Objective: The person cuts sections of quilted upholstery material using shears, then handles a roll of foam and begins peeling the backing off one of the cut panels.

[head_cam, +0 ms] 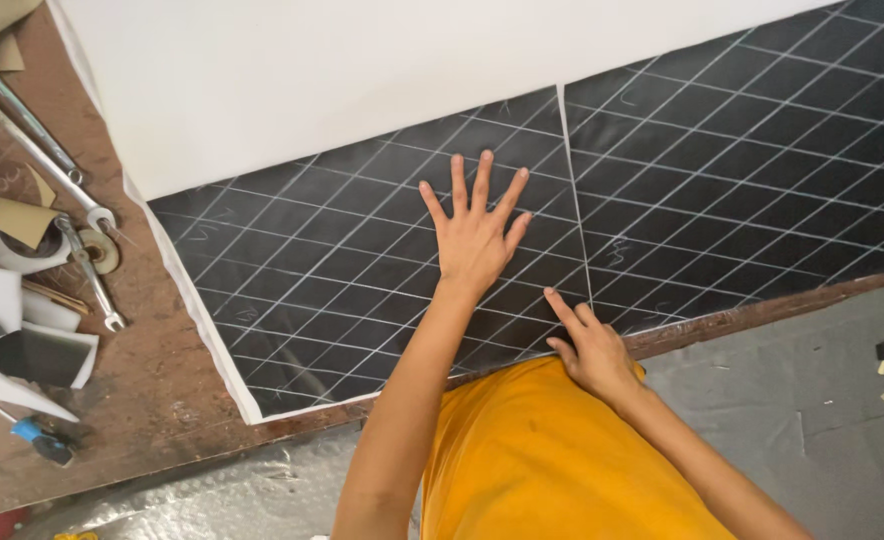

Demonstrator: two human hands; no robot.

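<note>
The left hand [475, 240] lay flat and open on the left black sheet [362, 270], fingers spread and pointing away from the person's body, gripping nothing, only pressing the sheet down on the wooden workbench [152, 380]. Just to its right ran the pale seam [577, 215] where that sheet met the right black sheet [752, 170]; the seam's long axis ran away from the person, from the near edge of the bench up to the white sheet [362, 70] that overlapped both black pieces at their far side. The right hand [592, 350] sat at the near end of the seam, its forefinger stretched out and touching the line, the other fingers loosely curled, holding nothing. So the right hand was on the seam and the left hand just beside it, farther along. Both black sheets carried a chalked grid of diamonds. Away to the left, well apart from both hands, lay metal spanners [37, 140], a tape roll [2, 245] and curled offcuts [22, 350]; no container showed
</note>
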